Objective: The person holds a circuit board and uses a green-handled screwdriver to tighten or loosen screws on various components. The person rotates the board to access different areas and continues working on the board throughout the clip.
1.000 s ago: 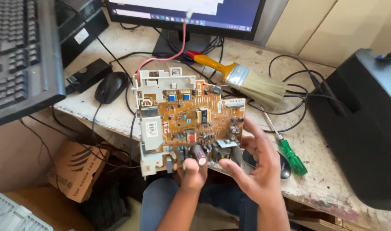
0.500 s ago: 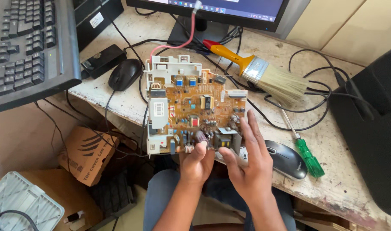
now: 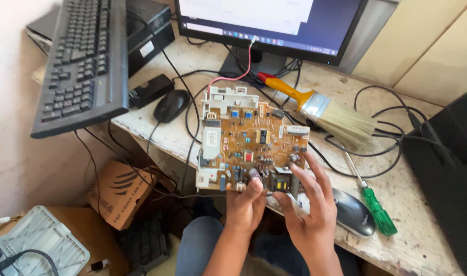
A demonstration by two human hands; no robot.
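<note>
Both hands are holding the brown circuit board (image 3: 249, 145) mid-frame above the desk edge: left hand (image 3: 246, 202) pinching the bottom rim, right hand (image 3: 307, 204) spread under the lower right corner. Better gripping only edges, keeping clear of the paintbrush (image 3: 320, 110).

A lit monitor (image 3: 267, 23) is standing at the surface's back edge, showing white and dark blue. A brown cardboard box (image 3: 120, 191) is lying below.
</note>
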